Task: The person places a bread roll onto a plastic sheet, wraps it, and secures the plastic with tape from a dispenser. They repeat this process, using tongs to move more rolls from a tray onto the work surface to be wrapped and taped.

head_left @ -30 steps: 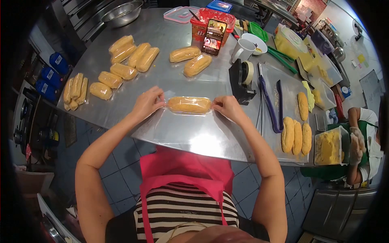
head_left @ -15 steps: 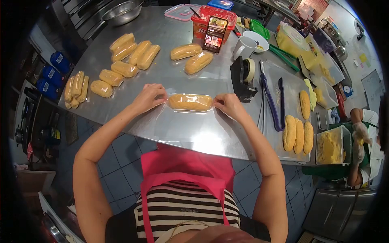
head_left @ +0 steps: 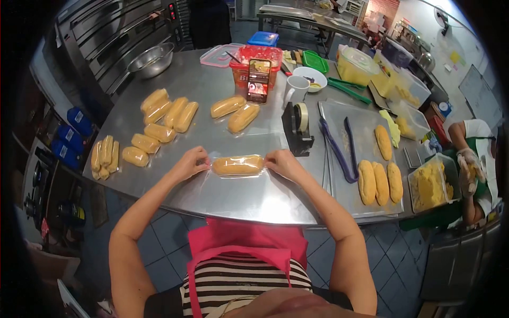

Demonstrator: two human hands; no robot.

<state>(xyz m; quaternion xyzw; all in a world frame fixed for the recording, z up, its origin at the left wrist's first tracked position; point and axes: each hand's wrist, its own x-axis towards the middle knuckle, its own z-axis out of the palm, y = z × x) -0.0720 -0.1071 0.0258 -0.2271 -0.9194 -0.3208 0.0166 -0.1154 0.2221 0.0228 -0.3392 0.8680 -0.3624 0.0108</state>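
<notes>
A golden bread roll in a clear plastic wrapper (head_left: 238,165) lies on the steel table (head_left: 249,196) right in front of me. My left hand (head_left: 190,162) pinches the wrapper's left end and my right hand (head_left: 282,164) pinches its right end. Both hands rest on the table surface. A black tape dispenser (head_left: 297,127) stands just beyond my right hand.
Several wrapped rolls (head_left: 159,119) lie at the left and middle back. A tray (head_left: 339,196) on the right carries unwrapped rolls (head_left: 379,182) and blue tongs (head_left: 336,151). A phone (head_left: 258,80), a white mug (head_left: 297,88) and containers stand at the back. Another person (head_left: 472,169) works at the far right.
The view has tilted up, so the table and roll sit lower in frame. My hands still pinch both ends of the wrapper and have drawn slightly closer to the roll.
</notes>
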